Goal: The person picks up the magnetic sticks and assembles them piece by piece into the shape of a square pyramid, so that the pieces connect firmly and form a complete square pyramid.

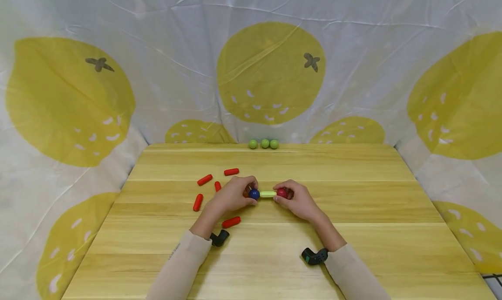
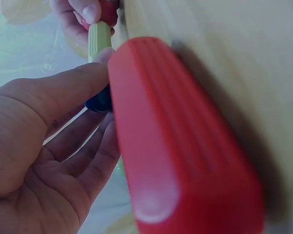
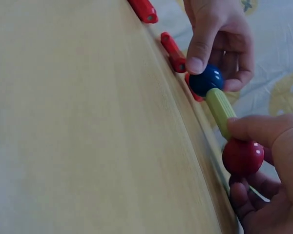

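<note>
Near the middle of the table, a yellow-green ridged rod (image 1: 268, 194) runs between a blue ball (image 1: 254, 194) and a red ball (image 1: 282, 193). My left hand (image 1: 234, 194) pinches the blue ball between thumb and fingers. The red ball is gripped by my right hand (image 1: 299, 199), whose thumb lies by the rod's end in the right wrist view. Both balls touch the rod ends. A red ridged rod (image 2: 171, 141) looms large beside the left hand in the left wrist view. Part of the blue ball is hidden there behind thumb and red rod.
Several red rods lie scattered left of the hands, one (image 1: 198, 202) at far left and another (image 1: 231, 222) near the left wrist. Three green balls (image 1: 265, 144) sit along the back edge of the wooden table (image 1: 372, 182). A lemon-print cloth (image 1: 364, 73) hangs behind.
</note>
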Tool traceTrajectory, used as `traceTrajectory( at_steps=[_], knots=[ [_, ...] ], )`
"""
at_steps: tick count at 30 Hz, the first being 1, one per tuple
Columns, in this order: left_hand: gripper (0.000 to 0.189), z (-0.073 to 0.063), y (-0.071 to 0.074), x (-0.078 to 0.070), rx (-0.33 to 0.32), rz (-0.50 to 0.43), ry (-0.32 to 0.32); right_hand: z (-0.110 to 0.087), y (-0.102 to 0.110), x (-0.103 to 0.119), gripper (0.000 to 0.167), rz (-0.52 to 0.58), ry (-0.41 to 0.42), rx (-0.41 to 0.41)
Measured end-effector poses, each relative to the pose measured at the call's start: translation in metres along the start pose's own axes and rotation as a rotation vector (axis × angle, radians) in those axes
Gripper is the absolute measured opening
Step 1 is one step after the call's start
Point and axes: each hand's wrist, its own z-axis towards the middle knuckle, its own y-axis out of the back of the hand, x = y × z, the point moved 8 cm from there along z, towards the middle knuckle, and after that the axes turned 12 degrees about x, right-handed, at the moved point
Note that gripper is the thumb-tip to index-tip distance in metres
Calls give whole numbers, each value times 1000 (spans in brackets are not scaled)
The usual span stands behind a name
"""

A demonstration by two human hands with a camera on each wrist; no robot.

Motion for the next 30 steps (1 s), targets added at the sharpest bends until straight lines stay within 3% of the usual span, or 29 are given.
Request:
traceTrajectory(
  at_steps=[9, 17, 23, 26, 30],
  knots=[
    [31, 3, -7, -10, 33, 47, -62, 1, -14, 6, 28, -23, 15, 203],
    [31, 9, -15, -22, 51, 91, -112, 2, -20, 14, 42, 58, 6, 269],
    [34, 6, -14, -20, 53, 17, -109, -1, -19, 11, 46, 101, -38, 244],
    [34, 0, -4, -11, 30, -10, -75, -1, -17, 10, 49, 132, -48, 204],
    [33, -10, 12, 1, -1, 40, -33, 0, -15, 8, 50, 164, -62, 161]
  ],
)
